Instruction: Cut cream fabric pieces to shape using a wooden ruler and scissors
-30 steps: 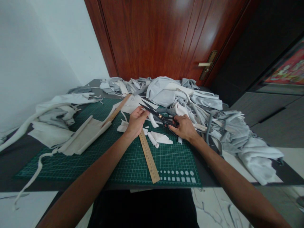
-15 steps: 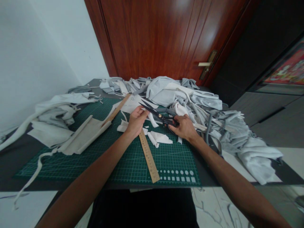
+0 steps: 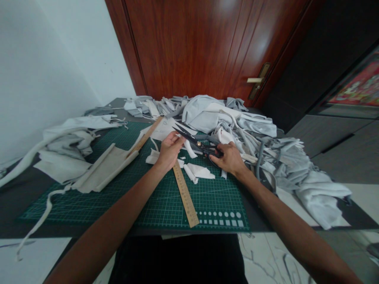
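My right hand [image 3: 228,158] grips the handles of black scissors [image 3: 192,140], whose blades stand apart and point up-left over a white cloth piece [image 3: 166,130]. My left hand [image 3: 169,151] pinches the near edge of that cloth, fingers closed on it, right beside the blades. Both hands are over the far middle of a green cutting mat [image 3: 166,197]. A wooden ruler [image 3: 185,194] lies on the mat below my left hand, running toward the near edge. Small white offcuts [image 3: 199,171] lie between my two hands.
A heap of grey and white fabric [image 3: 254,134] fills the table's back and right side. Folded beige cloth [image 3: 103,169] and a second wooden ruler [image 3: 145,137] lie to the left, with more cloth strips [image 3: 68,134] by the white wall. A dark wooden door [image 3: 207,47] stands behind.
The scissors and both hands have crept slightly up and left along the cloth; otherwise little differs.
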Available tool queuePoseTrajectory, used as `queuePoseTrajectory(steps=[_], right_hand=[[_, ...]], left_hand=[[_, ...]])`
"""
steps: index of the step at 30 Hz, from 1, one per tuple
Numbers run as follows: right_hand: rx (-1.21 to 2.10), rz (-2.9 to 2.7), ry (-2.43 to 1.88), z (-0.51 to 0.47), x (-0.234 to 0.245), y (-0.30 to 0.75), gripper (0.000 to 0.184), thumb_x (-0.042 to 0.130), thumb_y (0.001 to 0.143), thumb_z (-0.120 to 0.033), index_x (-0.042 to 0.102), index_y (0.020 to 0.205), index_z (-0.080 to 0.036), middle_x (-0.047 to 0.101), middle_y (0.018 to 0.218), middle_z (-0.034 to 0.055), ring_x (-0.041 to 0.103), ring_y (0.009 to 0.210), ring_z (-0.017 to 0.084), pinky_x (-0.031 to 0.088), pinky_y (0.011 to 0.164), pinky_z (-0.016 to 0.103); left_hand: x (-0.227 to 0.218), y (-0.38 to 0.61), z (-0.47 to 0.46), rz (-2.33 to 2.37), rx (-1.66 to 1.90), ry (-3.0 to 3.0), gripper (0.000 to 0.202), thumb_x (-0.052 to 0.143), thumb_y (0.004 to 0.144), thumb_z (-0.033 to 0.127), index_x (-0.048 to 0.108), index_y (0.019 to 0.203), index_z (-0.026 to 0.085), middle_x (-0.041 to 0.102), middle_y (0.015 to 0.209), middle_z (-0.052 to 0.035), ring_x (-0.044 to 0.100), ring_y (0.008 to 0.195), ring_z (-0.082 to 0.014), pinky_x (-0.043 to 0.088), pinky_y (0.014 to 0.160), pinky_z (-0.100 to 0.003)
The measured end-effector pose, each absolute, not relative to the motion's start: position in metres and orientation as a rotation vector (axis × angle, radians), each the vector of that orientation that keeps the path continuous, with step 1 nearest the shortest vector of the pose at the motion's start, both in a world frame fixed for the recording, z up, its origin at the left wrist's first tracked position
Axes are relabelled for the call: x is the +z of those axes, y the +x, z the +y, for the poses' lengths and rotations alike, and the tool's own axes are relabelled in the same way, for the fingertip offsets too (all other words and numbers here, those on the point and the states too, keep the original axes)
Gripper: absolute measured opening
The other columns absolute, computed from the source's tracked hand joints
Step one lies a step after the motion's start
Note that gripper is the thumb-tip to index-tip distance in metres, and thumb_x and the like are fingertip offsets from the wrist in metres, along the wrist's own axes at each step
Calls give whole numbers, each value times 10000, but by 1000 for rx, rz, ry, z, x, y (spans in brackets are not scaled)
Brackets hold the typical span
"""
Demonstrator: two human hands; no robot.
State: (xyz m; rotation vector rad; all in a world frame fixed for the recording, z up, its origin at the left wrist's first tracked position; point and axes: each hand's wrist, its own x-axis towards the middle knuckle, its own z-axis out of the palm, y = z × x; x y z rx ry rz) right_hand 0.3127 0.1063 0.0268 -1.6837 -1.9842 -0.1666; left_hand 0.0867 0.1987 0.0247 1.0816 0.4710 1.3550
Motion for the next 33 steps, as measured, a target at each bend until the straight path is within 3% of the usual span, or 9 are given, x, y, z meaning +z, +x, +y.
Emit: queuePoseTrajectory(steps=[4,11,28,33], right_hand=[[-148,-1953,-1713,106,26,313,287,645,857,-466,574,705,-233,627,648,51,592,806,280,418,740,355],[-208,-2021,-1678,107,27,314,283,621,842,-489,598,810,-208,667,731,42,595,703,235,393,854,407],[-222,-2026,-1677,106,29,317,333,591,880,-525,594,779,-207,658,694,44,604,704,240,370,863,393],[-195,-2040,-1678,106,26,312,302,604,860,-501,594,811,-203,673,739,48,601,716,241,370,840,393]], left_hand=[[25,87,199,474,1351,1078,306,885,744,246,683,963,180,721,827,5,651,715,-101,522,698,-204],[24,89,198,421,1350,1088,308,872,725,188,689,971,174,749,920,-18,686,836,-125,536,784,-223],[22,88,200,439,1358,1115,303,868,747,225,709,999,170,748,903,-24,657,740,-112,515,671,-210],[25,88,198,424,1365,1108,286,859,739,186,699,975,176,746,895,-14,673,785,-118,521,701,-209]])
